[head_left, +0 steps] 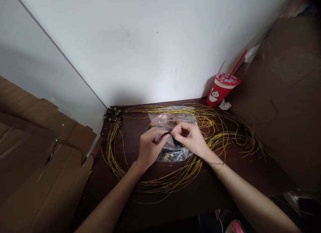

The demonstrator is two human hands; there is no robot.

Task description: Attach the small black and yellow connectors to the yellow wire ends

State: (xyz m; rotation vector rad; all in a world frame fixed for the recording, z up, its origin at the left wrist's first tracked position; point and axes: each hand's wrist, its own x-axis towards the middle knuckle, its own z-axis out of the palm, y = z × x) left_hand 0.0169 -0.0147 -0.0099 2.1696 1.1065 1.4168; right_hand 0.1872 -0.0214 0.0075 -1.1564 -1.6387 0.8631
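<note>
Two big surfaces frame the scene: a white wall (155,45) behind and a dark brown worktop (190,196) below it, w/ torn cardboard (37,159) leaning at the left and more brown board at the right. Yellow wires (175,179) lie across the worktop in one wide loose coil, their far-left ends bunched at a cluster of small black-and-yellow connectors (114,112). Inside the coil sits a clear plastic bag (170,121) holding small dark parts. A red cup (220,89) w/ a straw stands at the back right corner, a crumpled white scrap (225,105) just beside it.

Both hands meet over the bag. Left hand (150,147) has its grip pressed together, thumb & forefinger pinching one end of a small black part (166,135). Right hand (190,137) pinches the other end likewise, approx. fingertip to fingertip w/ the left. Part is too small to tell what it is, or if a wire end is in it.

Step in hand looks like fitting or joining that small piece, held above the bag, not resting on it. Next move prob. calls for fine alignment: both pinches steady, short push along the part's axis, no twisting.
</note>
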